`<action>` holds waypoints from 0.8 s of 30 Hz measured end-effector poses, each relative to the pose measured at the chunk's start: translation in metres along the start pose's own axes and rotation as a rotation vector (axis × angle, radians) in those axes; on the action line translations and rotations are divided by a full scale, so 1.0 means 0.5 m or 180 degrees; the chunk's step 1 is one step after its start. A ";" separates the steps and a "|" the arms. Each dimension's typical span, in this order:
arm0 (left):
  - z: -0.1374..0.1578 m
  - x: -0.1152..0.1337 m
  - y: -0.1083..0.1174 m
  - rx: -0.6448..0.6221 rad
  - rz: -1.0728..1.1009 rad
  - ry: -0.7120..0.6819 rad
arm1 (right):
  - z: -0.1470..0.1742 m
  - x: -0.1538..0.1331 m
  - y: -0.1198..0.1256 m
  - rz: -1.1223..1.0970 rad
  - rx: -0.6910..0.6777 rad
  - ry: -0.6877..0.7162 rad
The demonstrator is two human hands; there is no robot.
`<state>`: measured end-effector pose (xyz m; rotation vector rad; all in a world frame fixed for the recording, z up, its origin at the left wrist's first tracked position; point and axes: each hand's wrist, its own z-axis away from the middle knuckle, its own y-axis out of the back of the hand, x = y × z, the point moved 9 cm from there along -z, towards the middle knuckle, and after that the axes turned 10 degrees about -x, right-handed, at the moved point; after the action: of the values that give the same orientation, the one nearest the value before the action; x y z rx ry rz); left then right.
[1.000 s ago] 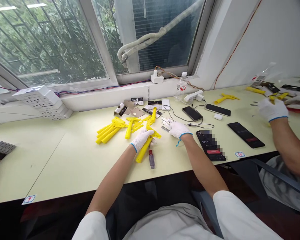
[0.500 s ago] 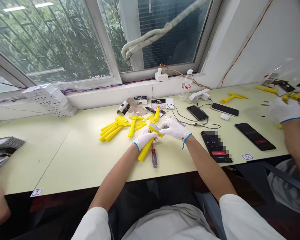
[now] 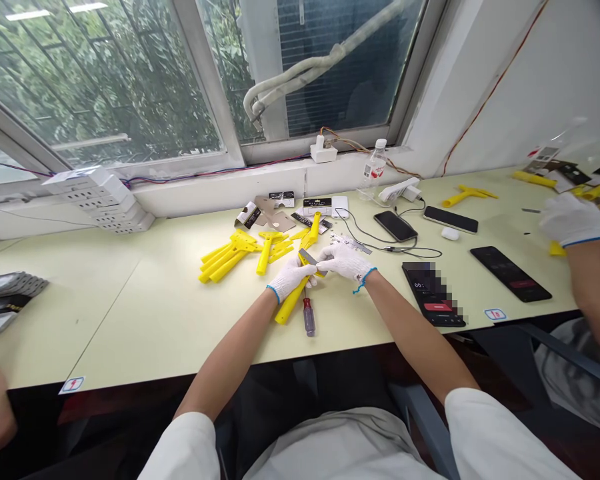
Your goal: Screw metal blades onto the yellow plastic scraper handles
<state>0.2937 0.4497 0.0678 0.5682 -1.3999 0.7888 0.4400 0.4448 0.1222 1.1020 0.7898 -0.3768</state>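
My left hand [image 3: 293, 275], in a white glove with a blue cuff, is closed around a yellow scraper [image 3: 291, 304] just below its head. The handle slants down towards the table's front edge. A grey metal blade [image 3: 307, 257] lies across the scraper's head. My right hand [image 3: 347, 261], gloved too, pinches at the right end of the blade; its fingertips partly cover it. A screwdriver [image 3: 309, 320] with a clear, red-topped handle lies just beneath, its tip hidden by my left hand. Behind my right hand are small screws and a strip of loose blades [image 3: 360, 246].
Several yellow scrapers [image 3: 230, 255] lie left of my hands. Opened packaging [image 3: 265, 213] is behind them. Phones [image 3: 433, 297] and cables lie to the right, near a bottle [image 3: 374, 170]. White boxes [image 3: 100, 200] stand back left. A co-worker's gloved hand [image 3: 575, 220] works at far right.
My right hand has shifted slightly left and down along the blade, and its wrist has turned a little. My left hand has barely moved. The right co-worker's hand moved slightly.
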 end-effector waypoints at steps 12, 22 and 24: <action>0.040 0.003 0.005 0.0187 0.0206 0.0015 | 0.000 -0.018 -0.031 -0.0337 0.0018 0.0014; 0.037 0.011 0.050 0.0375 0.0385 -0.0086 | -0.019 -0.030 -0.056 -0.0246 0.0211 0.0256; 0.043 0.021 0.085 0.0648 0.0478 -0.0105 | -0.021 -0.029 -0.059 -0.0161 0.0322 0.0286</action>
<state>0.2472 0.4615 0.0764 0.6403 -1.4134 1.0550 0.4075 0.4402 0.1115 1.2017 0.8873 -0.4157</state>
